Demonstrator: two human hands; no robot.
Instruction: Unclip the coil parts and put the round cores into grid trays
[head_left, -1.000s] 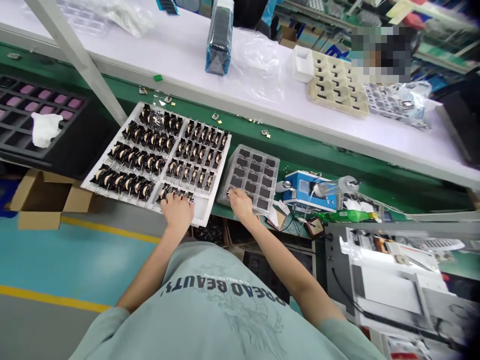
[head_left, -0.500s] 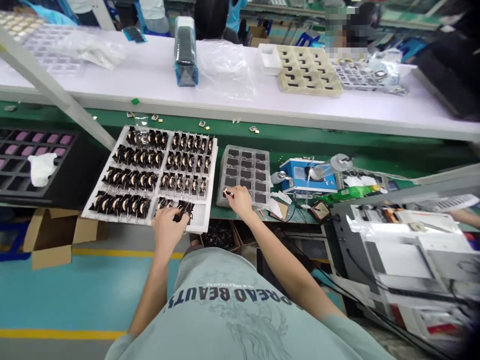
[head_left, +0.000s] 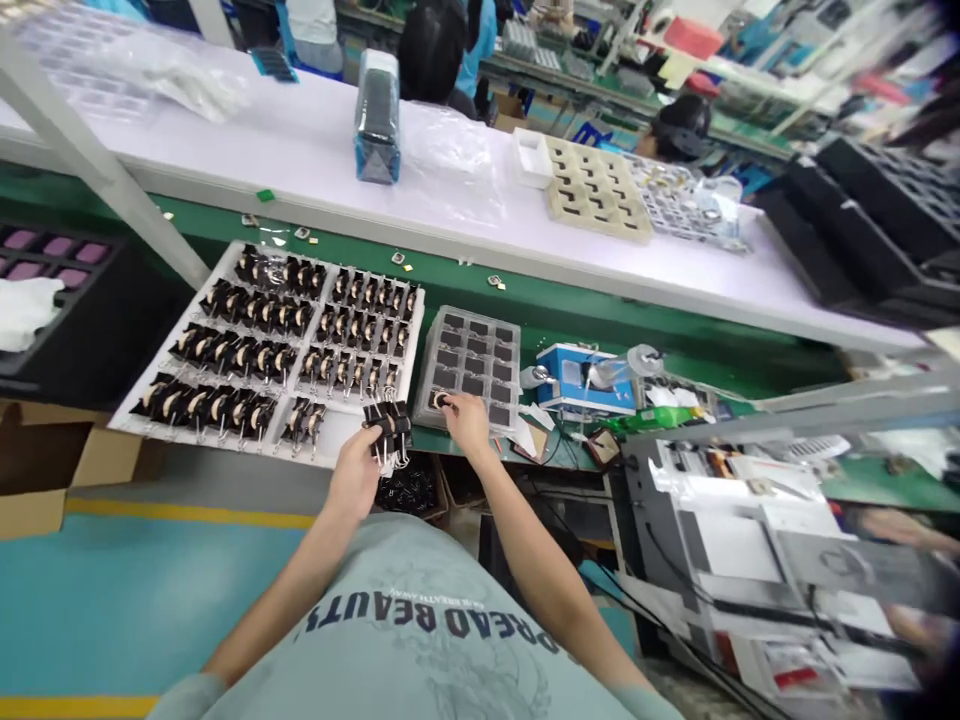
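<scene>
My left hand (head_left: 354, 474) is closed on a cluster of black binder clips (head_left: 388, 430) with silver handles, held above the front right corner of the white tray (head_left: 336, 432). Light ring-shaped pieces gripped by more black binder clips (head_left: 217, 408) stand in rows in that tray. My right hand (head_left: 468, 422) reaches to the front left compartment of a clear plastic tray (head_left: 517, 352). Its fingertips pinch a small, round, light-coloured piece (head_left: 440, 399) there. Dark squares lie in the other compartments of the clear tray.
A box of loose black clips (head_left: 411, 490) sits below the bench edge. Right of the clear tray is a blue device (head_left: 581, 378) with a clear cylinder, and a green bottle (head_left: 664, 417). A raised white shelf (head_left: 315, 150) crosses behind. A slanted post (head_left: 112, 180) stands left.
My left hand has lifted the binder clips from the white tray and moved right. My right hand stays at the clear tray's front left compartment. The view has turned and tilted.
</scene>
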